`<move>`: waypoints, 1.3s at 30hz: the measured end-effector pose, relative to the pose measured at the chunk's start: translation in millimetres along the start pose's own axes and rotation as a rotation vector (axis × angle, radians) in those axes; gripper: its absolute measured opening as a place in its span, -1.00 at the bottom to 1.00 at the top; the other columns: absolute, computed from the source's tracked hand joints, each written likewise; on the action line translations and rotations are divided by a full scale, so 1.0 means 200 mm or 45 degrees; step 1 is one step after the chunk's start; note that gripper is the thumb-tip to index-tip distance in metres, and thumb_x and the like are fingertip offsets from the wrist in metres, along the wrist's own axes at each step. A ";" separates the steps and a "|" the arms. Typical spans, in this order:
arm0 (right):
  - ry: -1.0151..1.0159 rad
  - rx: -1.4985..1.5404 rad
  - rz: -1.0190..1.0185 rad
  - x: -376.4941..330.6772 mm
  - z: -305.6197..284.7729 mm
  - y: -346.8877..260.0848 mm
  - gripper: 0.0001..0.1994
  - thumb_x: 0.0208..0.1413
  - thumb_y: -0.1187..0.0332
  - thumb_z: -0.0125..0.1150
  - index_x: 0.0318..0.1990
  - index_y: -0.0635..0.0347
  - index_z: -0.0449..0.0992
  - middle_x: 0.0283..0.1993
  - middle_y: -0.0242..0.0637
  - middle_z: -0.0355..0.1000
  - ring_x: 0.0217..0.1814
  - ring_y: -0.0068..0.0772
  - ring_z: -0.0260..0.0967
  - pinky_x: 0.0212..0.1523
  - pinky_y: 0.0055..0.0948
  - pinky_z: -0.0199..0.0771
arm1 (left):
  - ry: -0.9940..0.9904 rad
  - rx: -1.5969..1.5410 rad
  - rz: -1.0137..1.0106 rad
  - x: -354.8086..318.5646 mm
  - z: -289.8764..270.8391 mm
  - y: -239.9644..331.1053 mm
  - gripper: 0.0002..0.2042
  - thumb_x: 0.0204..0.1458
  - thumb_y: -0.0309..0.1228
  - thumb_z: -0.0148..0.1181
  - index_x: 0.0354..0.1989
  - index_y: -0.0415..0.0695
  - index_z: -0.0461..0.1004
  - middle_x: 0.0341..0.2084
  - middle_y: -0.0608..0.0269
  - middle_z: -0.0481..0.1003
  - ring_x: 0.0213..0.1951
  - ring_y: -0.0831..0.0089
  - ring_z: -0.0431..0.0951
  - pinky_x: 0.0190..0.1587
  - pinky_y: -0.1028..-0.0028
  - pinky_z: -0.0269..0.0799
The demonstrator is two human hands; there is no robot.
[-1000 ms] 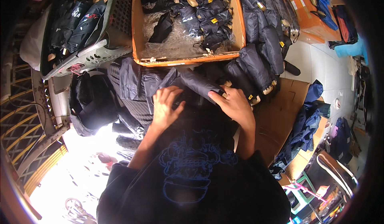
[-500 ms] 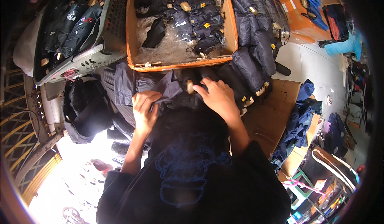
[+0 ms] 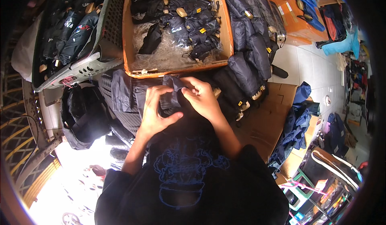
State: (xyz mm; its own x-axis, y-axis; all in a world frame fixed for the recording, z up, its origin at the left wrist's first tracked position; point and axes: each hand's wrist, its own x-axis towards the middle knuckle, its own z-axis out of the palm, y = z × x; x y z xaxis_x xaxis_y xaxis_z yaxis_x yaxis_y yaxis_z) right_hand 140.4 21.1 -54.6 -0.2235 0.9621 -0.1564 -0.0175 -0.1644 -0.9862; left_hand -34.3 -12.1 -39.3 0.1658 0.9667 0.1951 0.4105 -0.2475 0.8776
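In front of my chest, my right hand point(image 3: 202, 100) has its thumb and fingers closed on a small dark cloth cover point(image 3: 173, 91). My left hand point(image 3: 153, 111) is at the cover's left side, thumb stretched away from its curled fingers with a gap between; whether its fingertips touch the cloth I cannot tell. Just right of my right hand, a pale wooden umbrella handle point(image 3: 217, 93) shows among dark fabric. Several folded black umbrellas point(image 3: 246, 74) lie beyond it, in dark covers with pale handle ends.
An orange-edged cardboard box point(image 3: 177, 69) ahead holds black umbrellas and clear plastic. A grey perforated crate point(image 3: 86, 66) of umbrellas stands left, above a dark open bag point(image 3: 86, 118). To the right are a flattened cardboard sheet point(image 3: 267, 110) and dark blue cloth point(image 3: 293, 124).
My right hand has left the wooden handle, moved left and taken hold of the cloth cover. My left hand has let go of it, spread its thumb and shifted slightly right.
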 end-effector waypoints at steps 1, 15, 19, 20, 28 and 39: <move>-0.007 -0.114 0.013 0.00 0.01 0.00 -0.78 0.10 0.54 0.13 -0.08 0.37 0.48 -0.42 -0.35 0.46 -0.44 -0.74 0.30 -0.43 -0.62 0.34 | 0.053 0.032 -0.060 -0.01 0.02 -0.01 -0.51 -0.32 -0.49 0.39 -0.11 -0.18 0.41 -0.18 0.15 0.44 -0.10 0.20 0.42 -0.01 0.27 0.32; -0.352 -0.304 -0.321 0.31 -0.11 -0.25 -0.70 0.01 0.58 0.02 -0.07 0.25 0.50 -0.19 -0.37 0.53 -0.28 -0.60 0.41 -0.31 -0.55 0.40 | 0.676 0.375 -0.028 -0.02 -0.11 0.03 -0.74 -0.24 -0.68 0.24 -0.31 -0.15 0.55 -0.38 0.20 0.45 -0.30 0.30 0.46 -0.19 0.36 0.36; -0.071 -1.394 -0.653 0.93 -0.35 0.00 -0.54 -0.12 0.63 0.08 0.04 0.18 0.40 0.15 -0.20 0.33 0.18 -0.13 0.28 0.07 -0.11 0.38 | 0.719 0.459 -0.049 -0.03 -0.14 -0.02 -0.73 -0.27 -0.69 0.25 -0.33 -0.12 0.59 -0.38 0.22 0.42 -0.27 0.30 0.44 -0.17 0.36 0.35; -0.036 -1.777 -0.432 1.03 -0.43 0.08 -0.44 -0.11 0.63 0.09 0.15 0.11 0.33 0.32 -0.32 0.17 0.30 -0.10 0.13 0.13 0.00 0.32 | 0.698 0.459 -0.027 -0.02 -0.12 -0.02 -0.72 -0.27 -0.68 0.25 -0.33 -0.11 0.59 -0.38 0.22 0.42 -0.27 0.31 0.44 -0.16 0.36 0.35; -0.189 -2.356 -0.469 1.30 -0.47 0.22 -0.49 -0.15 0.47 0.31 0.06 -0.08 0.44 0.23 -0.40 0.23 0.25 -0.22 0.14 0.12 -0.04 0.20 | 0.723 0.443 -0.108 -0.13 -0.12 -0.03 -0.72 -0.24 -0.69 0.23 -0.31 -0.11 0.59 -0.39 0.24 0.42 -0.33 0.36 0.45 -0.23 0.41 0.35; 0.313 -0.053 -0.449 1.04 -0.58 -0.11 -0.73 0.02 0.35 0.30 -0.14 0.19 0.44 -0.25 -0.37 0.47 -0.15 -0.50 0.41 -0.04 -0.45 0.38 | 0.743 0.275 -0.107 0.07 -0.11 -0.01 -0.78 -0.13 -0.66 0.25 -0.26 -0.16 0.58 -0.42 0.26 0.44 -0.54 0.50 0.41 -0.47 0.53 0.37</move>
State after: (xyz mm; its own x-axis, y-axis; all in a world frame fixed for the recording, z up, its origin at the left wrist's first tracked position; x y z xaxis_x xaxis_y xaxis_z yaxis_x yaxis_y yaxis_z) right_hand 207.5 249.3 -71.4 0.0282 0.9818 0.1876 -0.0110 0.1879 -0.9821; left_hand -52.8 2.9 -29.8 -0.3666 0.8448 0.3897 0.5831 -0.1178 0.8038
